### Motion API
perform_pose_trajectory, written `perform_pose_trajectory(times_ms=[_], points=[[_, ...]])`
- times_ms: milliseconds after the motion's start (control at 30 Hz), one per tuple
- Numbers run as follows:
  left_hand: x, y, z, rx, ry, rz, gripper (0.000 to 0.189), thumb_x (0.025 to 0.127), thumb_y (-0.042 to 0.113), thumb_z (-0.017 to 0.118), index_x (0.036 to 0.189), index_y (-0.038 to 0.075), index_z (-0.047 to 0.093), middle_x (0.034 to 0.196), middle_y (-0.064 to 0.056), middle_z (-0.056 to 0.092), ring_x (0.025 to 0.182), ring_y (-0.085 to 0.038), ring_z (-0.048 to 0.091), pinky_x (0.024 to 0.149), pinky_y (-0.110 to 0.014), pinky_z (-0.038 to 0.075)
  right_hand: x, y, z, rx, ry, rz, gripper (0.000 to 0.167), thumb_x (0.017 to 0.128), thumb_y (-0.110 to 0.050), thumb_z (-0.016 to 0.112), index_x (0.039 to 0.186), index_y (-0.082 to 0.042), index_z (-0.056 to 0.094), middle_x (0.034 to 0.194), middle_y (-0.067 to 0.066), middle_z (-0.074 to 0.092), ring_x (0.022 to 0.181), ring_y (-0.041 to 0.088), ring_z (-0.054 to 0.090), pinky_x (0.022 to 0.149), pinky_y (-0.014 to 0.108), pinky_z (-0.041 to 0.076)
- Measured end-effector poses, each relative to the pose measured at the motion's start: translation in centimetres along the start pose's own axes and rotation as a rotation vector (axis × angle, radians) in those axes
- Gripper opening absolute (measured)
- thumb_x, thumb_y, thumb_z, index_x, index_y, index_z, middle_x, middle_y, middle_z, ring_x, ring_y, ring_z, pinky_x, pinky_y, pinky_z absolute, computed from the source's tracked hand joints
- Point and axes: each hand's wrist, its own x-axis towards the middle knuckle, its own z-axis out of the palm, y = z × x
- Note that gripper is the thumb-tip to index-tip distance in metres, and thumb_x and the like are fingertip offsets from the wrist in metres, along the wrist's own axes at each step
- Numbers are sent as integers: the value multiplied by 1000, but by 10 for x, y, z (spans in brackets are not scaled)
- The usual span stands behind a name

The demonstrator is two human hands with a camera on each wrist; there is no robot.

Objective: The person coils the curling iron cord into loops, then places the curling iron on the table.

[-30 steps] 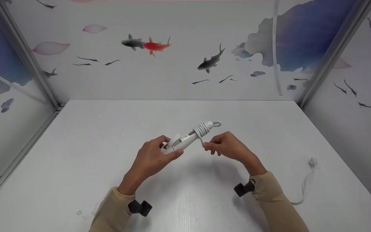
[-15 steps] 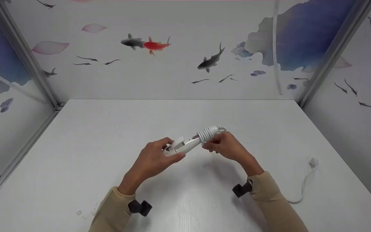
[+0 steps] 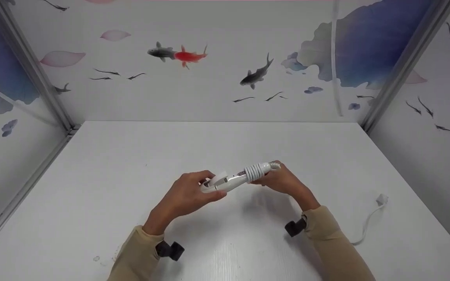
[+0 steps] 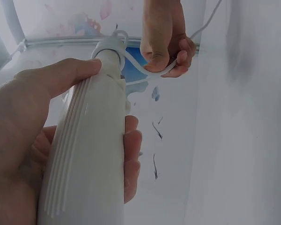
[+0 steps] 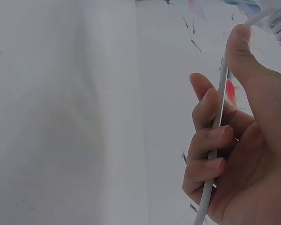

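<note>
My left hand (image 3: 190, 193) grips a white curling iron (image 3: 234, 182) by its wider end, tilted up to the right above the table. In the left wrist view, the thumb lies along the grooved body (image 4: 89, 154) and the fingers wrap behind it. White power cord (image 3: 255, 171) is wound in several turns around the slim end of the handle. Partly hidden behind these turns, my right hand (image 3: 283, 181) holds the loose run of cord. The right wrist view shows that cord (image 5: 221, 93) passing under the thumb and through the curled fingers.
The cord's plug (image 3: 382, 200) lies on the white table (image 3: 150, 144) to the right, its cord running back under the right sleeve (image 3: 334, 238). Printed wall panels (image 3: 209, 93) enclose the back and sides. A small clear scrap (image 3: 96, 258) lies at front left.
The curling iron has come slightly down and to the right in my left hand. My right hand has passed from the front to behind the wound cord.
</note>
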Motion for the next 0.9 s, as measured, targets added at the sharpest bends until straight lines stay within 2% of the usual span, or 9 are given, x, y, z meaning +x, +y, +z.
perform_pose_trajectory(times_ms=[133, 200, 300, 467, 633, 733, 900], points=[[0, 0, -2, 26, -29, 19, 44, 84, 47, 76, 117, 18, 71, 103, -1, 71, 82, -15, 60, 71, -32, 48, 3, -3, -9, -75, -40, -150, 7, 89, 1, 70, 94, -2, 74, 87, 8, 72, 73, 12, 54, 69, 26, 48], [0, 0, -3, 29, -42, 24, 45, 84, 48, 76, 117, 17, 71, 104, -1, 72, 82, -15, 60, 71, -32, 48, 5, -8, -14, -119, -48, -177, 9, 88, 4, 69, 94, 0, 73, 89, 12, 73, 75, 12, 56, 70, 25, 49], [1, 1, -3, 23, -55, 24, 45, 84, 48, 76, 118, 17, 71, 105, -1, 71, 83, -15, 60, 72, -32, 48, 8, -17, -21, -94, -63, -117, 11, 88, 1, 71, 97, -1, 75, 95, 13, 74, 78, 13, 59, 70, 24, 51], [1, 1, -3, 26, -71, 28, 43, 84, 47, 76, 116, 18, 71, 103, 0, 71, 83, -15, 60, 71, -32, 48, 13, -33, -33, -57, -97, -31, 12, 85, -19, 80, 92, -9, 78, 92, 5, 75, 75, 14, 60, 66, 25, 51], [1, 0, 0, 39, -86, 17, 43, 83, 46, 77, 116, 18, 71, 100, 0, 70, 80, -15, 59, 70, -32, 47, 15, -49, -36, -164, -106, -50, 11, 84, -23, 82, 90, -14, 79, 90, 2, 75, 79, 15, 62, 72, 29, 52], [2, 1, 2, 41, -91, 3, 45, 83, 47, 78, 117, 18, 71, 100, 0, 70, 81, -16, 59, 70, -32, 47, 15, -57, -34, -191, -90, -58, 10, 84, -22, 81, 92, -15, 79, 91, 1, 76, 83, 17, 63, 77, 31, 52], [3, 2, 4, 42, -81, -32, 47, 82, 48, 78, 116, 17, 71, 100, -1, 70, 82, -17, 58, 70, -31, 47, 11, -69, -33, -221, -38, -71, 10, 85, -21, 81, 94, -16, 79, 94, 1, 75, 85, 19, 64, 79, 33, 54]])
